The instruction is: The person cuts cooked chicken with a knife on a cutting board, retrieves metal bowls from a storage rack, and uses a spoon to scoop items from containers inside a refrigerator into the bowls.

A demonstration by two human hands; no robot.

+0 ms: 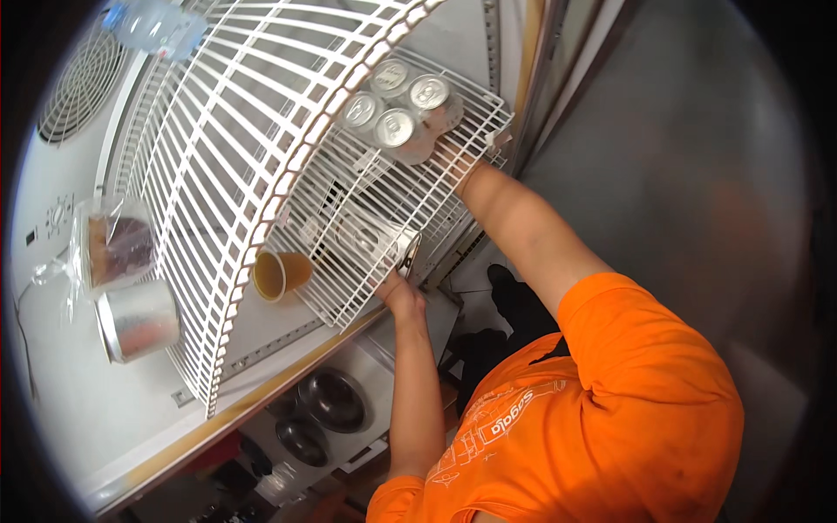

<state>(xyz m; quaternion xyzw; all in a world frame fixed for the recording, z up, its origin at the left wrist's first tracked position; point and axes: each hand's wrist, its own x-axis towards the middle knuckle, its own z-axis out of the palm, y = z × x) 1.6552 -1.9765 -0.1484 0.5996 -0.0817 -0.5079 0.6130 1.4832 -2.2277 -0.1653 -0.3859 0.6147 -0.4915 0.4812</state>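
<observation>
My left hand (400,292) is at the near edge of a white wire shelf (346,307), against the end of a silver can (408,253). Its fingers are partly hidden, so its grip is unclear. Further right, my right hand (454,157) reaches in among the wires beside a clear-wrapped pack of cans (395,127), whose silver tops show. The fingers are hidden there, and I cannot tell if they grip the pack. More silver packaging (366,238) lies between the hands, seen through the wires. A yellowish-brown cup (281,274) lies tilted left of my left hand.
A large curved white wire rack (225,157) spans the left. Beyond it are a water bottle (157,29), a clear bag with brown contents (118,245), a silver can (138,320) and a round fan grille (84,91). Dark round bowls (332,400) sit below the cabinet edge (261,399).
</observation>
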